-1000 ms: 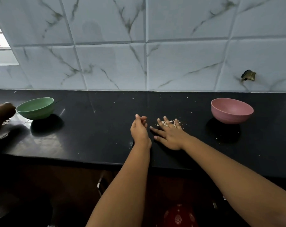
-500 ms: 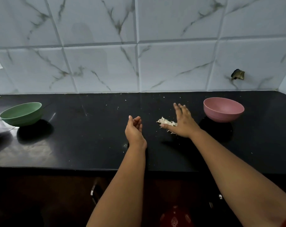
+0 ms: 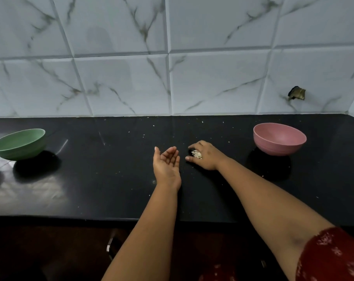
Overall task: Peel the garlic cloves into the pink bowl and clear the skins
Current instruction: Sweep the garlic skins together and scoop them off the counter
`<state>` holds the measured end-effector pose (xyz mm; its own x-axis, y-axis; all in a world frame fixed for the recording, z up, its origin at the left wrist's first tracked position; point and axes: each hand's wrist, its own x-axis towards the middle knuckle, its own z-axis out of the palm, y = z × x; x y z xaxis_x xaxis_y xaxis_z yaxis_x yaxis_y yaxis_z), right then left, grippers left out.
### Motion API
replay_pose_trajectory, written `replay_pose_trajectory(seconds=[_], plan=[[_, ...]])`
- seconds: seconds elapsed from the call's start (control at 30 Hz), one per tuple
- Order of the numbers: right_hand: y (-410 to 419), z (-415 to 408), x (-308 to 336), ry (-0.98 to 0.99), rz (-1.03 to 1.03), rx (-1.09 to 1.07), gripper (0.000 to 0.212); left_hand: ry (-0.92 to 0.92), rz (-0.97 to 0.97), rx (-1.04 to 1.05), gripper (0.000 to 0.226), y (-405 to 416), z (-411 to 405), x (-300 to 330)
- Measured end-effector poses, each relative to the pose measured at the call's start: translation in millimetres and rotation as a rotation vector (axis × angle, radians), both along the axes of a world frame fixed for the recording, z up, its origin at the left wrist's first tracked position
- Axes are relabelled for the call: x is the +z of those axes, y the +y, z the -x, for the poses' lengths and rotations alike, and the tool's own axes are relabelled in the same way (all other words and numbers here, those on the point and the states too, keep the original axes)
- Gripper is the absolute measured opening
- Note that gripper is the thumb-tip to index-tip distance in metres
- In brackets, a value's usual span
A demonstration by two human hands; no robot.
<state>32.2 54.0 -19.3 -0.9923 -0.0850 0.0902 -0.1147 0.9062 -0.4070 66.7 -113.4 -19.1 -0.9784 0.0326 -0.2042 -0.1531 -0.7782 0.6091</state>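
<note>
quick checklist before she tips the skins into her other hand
1. Right hand grips the skins: ok.
2. Left hand cupped, palm up, beside it: ok.
3. Left palm bare: ok.
4. Counter free of skins: not ok, flecks remain.
5. Pink bowl out of the way: ok.
6. Cloves in the pink bowl: cannot tell.

Round plastic bowl on the right (image 3: 279, 138): was plain pink.
Round plastic bowl on the left (image 3: 18, 144): was plain green.
Stone countertop (image 3: 111, 179): was glossy black.
Wall tiles (image 3: 121, 82): were white, grey-veined marble.
Fabric sleeve (image 3: 332, 258): was red, pale-patterned.
</note>
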Motion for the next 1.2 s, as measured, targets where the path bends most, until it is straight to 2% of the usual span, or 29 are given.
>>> replay_pose_trajectory(seconds=[0.03,0.1,0.2,0.37,0.5,0.63,0.73,0.8,0.87,0.93,1.0,1.03,1.1,1.2], plan=[[-2,3,1,0.001,-0.013,0.029,0.056,-0.002,-0.004,-0.002,0.05,0,1,0],[-5,4,1,0.0,-0.049,0.09,0.043,-0.006,-0.004,-0.008,0.051,0,2,0],[-5,1,-5,0.044,0.007,0.138,0.036,-0.012,0.002,-0.013,0.051,1,3,-1],[-7,-2,-7,0.132,0.109,0.09,0.027,-0.011,-0.014,-0.009,0.051,1,2,0],[-7,-4,-7,0.15,0.146,0.054,0.025,-0.011,-0.028,-0.006,0.053,1,0,-1],[-8,-7,-7,0.161,0.162,-0.082,0.045,-0.023,-0.034,-0.011,0.053,0,-1,-1],[-6,-9,-11,0.169,0.176,-0.225,0.045,-0.034,-0.043,-0.016,0.053,-1,-5,0],[-3,-12,-11,0.194,0.332,-0.359,0.035,-0.049,-0.058,-0.026,0.054,-2,-10,1],[0,-14,-7,0.221,0.602,-0.517,0.027,-0.064,-0.083,-0.053,0.055,-3,-15,2],[3,-17,2,0.177,1.083,-0.655,0.02,-0.081,-0.13,-0.076,0.054,0,-18,3],[-1,-24,16,0.081,1.658,-0.643,0.019,-0.098,-0.187,-0.09,0.05,9,-20,6],[-6,-28,22,0.051,1.853,-0.602,0.02,-0.102,-0.197,-0.099,0.049,16,-22,7],[-23,-38,33,-0.008,2.041,-0.509,0.027,-0.099,-0.19,-0.129,0.048,30,-27,9],[-51,-53,39,-0.044,2.019,-0.501,0.026,-0.096,-0.24,-0.146,0.044,43,-32,12]])
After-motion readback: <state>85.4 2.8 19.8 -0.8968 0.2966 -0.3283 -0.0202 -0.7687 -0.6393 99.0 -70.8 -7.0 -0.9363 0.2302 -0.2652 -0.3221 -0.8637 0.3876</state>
